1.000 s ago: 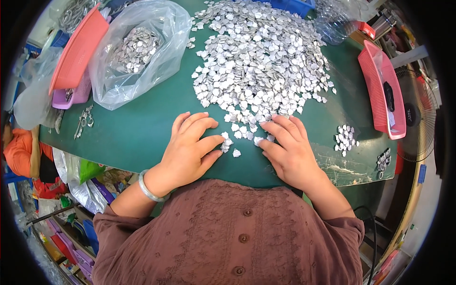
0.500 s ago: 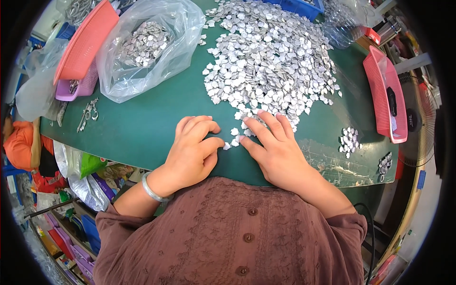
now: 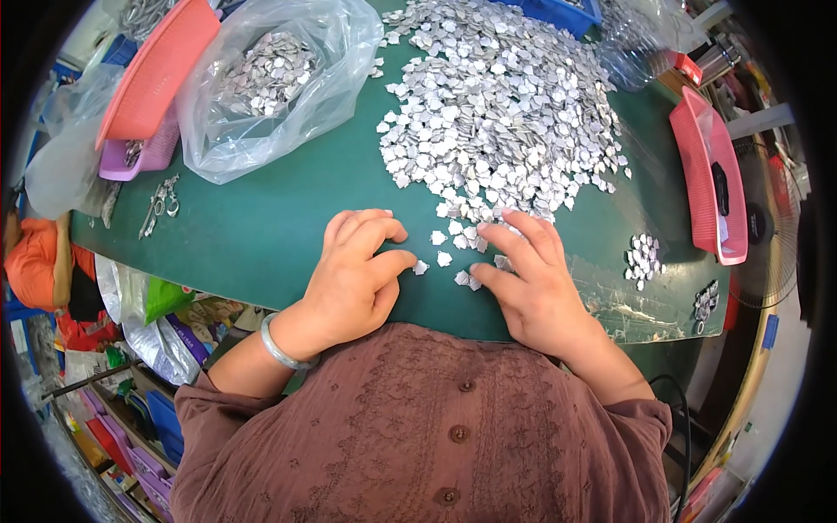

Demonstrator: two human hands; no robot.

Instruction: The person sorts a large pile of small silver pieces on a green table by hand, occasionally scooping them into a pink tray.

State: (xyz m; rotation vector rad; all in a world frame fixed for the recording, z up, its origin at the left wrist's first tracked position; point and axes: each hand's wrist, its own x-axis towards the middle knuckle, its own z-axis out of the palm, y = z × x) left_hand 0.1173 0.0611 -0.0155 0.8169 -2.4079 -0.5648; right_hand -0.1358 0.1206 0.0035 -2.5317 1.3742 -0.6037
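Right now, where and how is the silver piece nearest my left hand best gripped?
Probably pinch the silver piece by opposite edges, from above, with your left hand: it looks thin, lies about flat and apart from the pile.

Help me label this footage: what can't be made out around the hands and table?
All in the head view:
Right hand: its back hides the palm.
Left hand: palm hidden likewise.
Blue tray: cut off by the upper edge.
Purple basket: partly behind the pink basket.
Silver pieces: any markings are too small to tell.
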